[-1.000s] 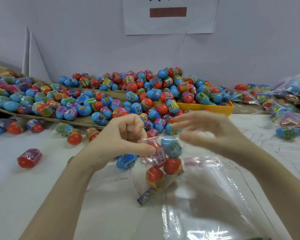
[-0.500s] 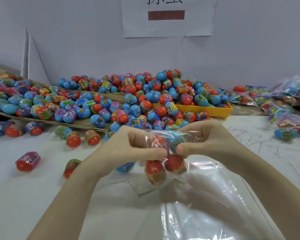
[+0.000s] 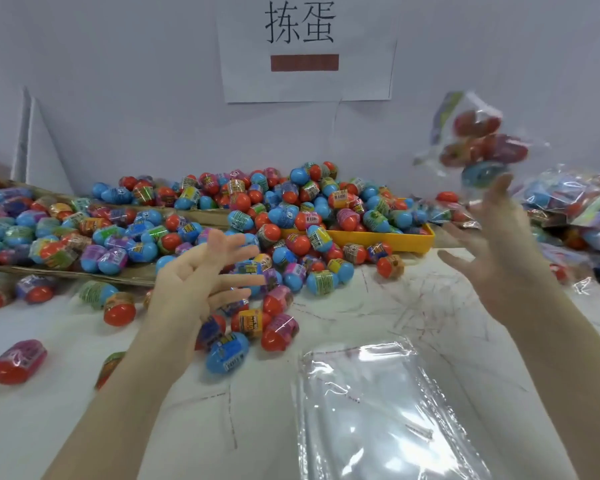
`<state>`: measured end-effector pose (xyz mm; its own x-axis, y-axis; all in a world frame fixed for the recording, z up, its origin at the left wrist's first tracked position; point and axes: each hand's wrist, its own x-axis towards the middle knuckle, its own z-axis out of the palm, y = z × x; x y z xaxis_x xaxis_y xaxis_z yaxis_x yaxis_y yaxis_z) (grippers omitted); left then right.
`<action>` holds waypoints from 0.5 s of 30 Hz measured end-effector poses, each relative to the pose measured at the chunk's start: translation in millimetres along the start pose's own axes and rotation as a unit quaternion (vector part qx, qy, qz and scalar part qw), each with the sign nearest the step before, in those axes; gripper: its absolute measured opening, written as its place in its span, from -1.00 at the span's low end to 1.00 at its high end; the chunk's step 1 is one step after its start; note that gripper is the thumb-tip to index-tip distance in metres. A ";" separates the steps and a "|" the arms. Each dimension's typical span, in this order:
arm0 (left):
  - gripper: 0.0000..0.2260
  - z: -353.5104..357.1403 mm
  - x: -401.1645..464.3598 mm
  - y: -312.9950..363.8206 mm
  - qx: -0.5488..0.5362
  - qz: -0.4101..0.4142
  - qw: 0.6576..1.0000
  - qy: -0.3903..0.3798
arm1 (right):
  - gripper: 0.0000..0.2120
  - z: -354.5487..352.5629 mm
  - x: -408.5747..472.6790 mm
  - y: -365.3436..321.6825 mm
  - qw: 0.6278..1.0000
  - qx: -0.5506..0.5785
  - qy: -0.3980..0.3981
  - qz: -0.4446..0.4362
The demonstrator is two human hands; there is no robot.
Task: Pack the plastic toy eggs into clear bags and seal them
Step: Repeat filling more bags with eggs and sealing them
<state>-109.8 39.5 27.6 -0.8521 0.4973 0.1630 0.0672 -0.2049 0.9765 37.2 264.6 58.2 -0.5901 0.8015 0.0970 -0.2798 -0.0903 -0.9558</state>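
Flying clear of my right hand (image 3: 496, 244), the filled bag (image 3: 478, 140) of toy eggs hangs in the air just above my fingertips, blurred, with red eggs and a blue one inside. Half a second ago I had that bag pinched shut between both hands over the worktop (image 3: 378, 306); now neither hand holds it. My right grip is fully spread, fingers straight and pointing up beneath the bag, holding nothing. My left hand (image 3: 201, 282) is likewise loose and empty, fingers fanned out over the loose eggs (image 3: 243, 327) lying just under and beyond it.

I judge this bag done and tossed toward the heap of packed bags (image 3: 575, 202) to the right of my right hand, though where it lands I cannot tell. Below and between my wrists lies the stack of empty clear bags (image 3: 378, 410), flat on the worktop. Beyond my left fingers the big pile of eggs spills out of a yellow tray (image 3: 413, 240), so plenty remains to pack.
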 end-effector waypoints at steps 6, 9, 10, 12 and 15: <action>-0.63 25.0 -9.8 -10.6 0.059 -0.042 0.997 -0.034 | -0.29 15.9 -17.8 7.3 0.988 -0.006 -0.145 0.048; -0.57 41.9 -17.3 -19.4 0.063 -0.131 0.981 -0.131 | -0.23 36.6 -35.8 13.2 0.915 0.043 -0.381 0.126; -0.53 44.7 -19.4 -22.1 0.039 -0.157 0.972 -0.171 | -0.25 42.1 -41.5 16.1 0.890 0.049 -0.429 0.150; -0.57 46.9 -24.7 -22.0 -0.003 -0.182 0.950 -0.255 | -0.27 49.4 -49.4 22.1 0.860 0.029 -0.476 0.180; -0.81 42.8 -32.3 -16.8 0.030 -0.142 0.942 -0.301 | -0.21 54.7 -53.8 23.8 0.851 -0.010 -0.487 0.196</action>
<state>-61.2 63.0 12.0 -0.3923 0.9169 -0.0731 -0.0748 0.0474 0.9961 20.9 187.0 45.4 -0.9855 -0.1597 -0.0566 0.0913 -0.2192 -0.9714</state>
